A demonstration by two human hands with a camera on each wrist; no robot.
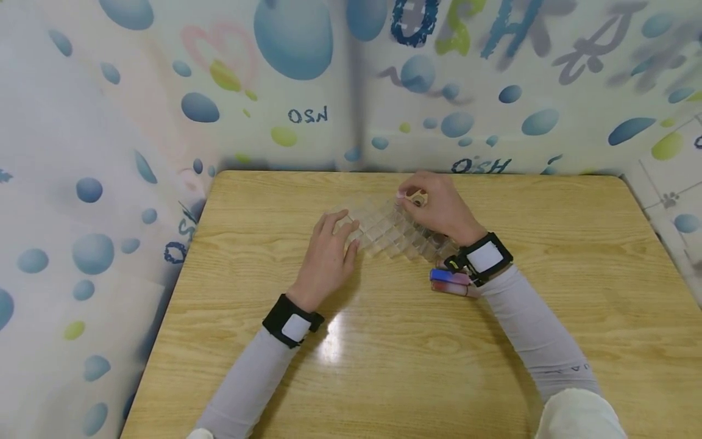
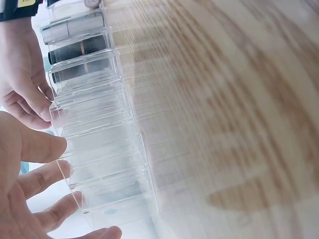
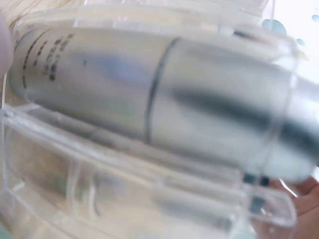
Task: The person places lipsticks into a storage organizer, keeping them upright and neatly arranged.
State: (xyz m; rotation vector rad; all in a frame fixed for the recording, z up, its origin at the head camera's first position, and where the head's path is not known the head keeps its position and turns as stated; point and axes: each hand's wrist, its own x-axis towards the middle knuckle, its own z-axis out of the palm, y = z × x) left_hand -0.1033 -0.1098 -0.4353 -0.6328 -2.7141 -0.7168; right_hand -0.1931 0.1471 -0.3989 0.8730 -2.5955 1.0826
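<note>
A clear plastic organizer (image 1: 378, 228) with rows of compartments sits near the table's far edge. My left hand (image 1: 326, 256) touches its left end, fingers spread and loosely bent along the top edge in the left wrist view. Over the middle of the organizer, my right hand (image 1: 439, 207) brings thumb and fingers together on a small pale pinkish object (image 1: 400, 196), mostly hidden by the fingertips. Black lipstick tubes (image 2: 82, 50) and a silver one (image 2: 75, 27) stand in compartments beside that hand. Close up, a silver tube (image 3: 99, 79) fills the right wrist view.
Below my right wrist lie a blue tube (image 1: 446, 276) and a reddish tube (image 1: 450, 288) on the wooden table (image 1: 384, 366). Behind the table hangs a curtain (image 1: 247, 140) patterned with blue drops, and another stretch covers the left side.
</note>
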